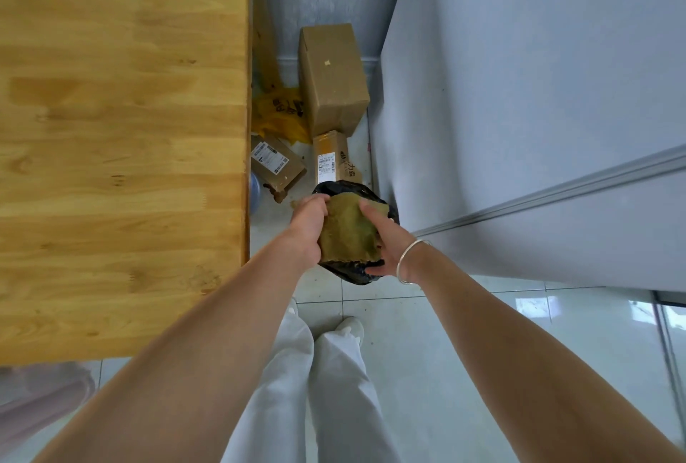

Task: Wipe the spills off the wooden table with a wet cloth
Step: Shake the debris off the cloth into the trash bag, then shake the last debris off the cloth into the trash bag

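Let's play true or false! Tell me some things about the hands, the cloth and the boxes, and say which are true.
1. Both hands hold the cloth. True: the left hand and right hand grip it from either side.
2. The cloth lies on the wooden table. False: it is held beside the table, above a black bag on the floor.
3. A bracelet is on the right wrist. True.
4. The cardboard boxes sit on the table. False: they are on the floor by the wall.
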Available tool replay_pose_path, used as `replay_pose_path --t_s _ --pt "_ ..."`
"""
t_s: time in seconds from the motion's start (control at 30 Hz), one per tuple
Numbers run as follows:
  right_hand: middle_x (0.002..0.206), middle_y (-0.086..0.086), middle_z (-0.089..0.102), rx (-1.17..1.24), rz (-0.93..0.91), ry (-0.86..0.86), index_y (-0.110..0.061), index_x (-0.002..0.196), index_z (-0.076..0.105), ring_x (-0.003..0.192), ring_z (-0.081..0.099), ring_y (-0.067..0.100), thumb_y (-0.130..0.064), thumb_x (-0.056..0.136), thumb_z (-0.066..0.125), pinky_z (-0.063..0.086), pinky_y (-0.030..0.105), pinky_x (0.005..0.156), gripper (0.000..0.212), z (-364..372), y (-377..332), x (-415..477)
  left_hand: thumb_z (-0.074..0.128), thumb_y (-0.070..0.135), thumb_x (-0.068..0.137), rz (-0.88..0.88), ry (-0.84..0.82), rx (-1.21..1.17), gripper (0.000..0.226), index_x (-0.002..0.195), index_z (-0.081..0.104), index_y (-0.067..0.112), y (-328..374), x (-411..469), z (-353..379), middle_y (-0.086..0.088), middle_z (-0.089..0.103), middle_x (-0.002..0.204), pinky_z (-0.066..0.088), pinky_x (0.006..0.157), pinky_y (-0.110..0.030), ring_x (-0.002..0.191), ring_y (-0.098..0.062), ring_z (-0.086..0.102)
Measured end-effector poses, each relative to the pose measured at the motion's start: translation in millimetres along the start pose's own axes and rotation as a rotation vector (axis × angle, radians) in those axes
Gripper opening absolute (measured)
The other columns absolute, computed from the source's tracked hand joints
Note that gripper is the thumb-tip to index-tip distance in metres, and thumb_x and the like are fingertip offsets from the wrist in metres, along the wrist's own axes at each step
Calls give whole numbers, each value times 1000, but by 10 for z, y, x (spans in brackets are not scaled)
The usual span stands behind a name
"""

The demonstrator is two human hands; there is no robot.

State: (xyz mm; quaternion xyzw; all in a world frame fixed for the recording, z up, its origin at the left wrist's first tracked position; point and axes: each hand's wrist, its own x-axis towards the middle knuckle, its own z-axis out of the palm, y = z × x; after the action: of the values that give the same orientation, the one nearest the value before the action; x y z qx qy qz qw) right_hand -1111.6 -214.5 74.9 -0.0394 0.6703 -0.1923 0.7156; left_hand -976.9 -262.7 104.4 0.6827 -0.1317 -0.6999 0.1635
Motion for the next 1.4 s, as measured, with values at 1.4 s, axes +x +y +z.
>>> replay_pose_path --t_s 1.4 --pt "81 -2 56 -1106 -646 -378 -24 106 52 63 54 12 -16 94 51 49 24 48 15 6971 1514 -1874 60 4 93 412 499 -724 13 104 66 5 -1082 -2543 -6916 -9 66 80 59 58 -29 59 -14 66"
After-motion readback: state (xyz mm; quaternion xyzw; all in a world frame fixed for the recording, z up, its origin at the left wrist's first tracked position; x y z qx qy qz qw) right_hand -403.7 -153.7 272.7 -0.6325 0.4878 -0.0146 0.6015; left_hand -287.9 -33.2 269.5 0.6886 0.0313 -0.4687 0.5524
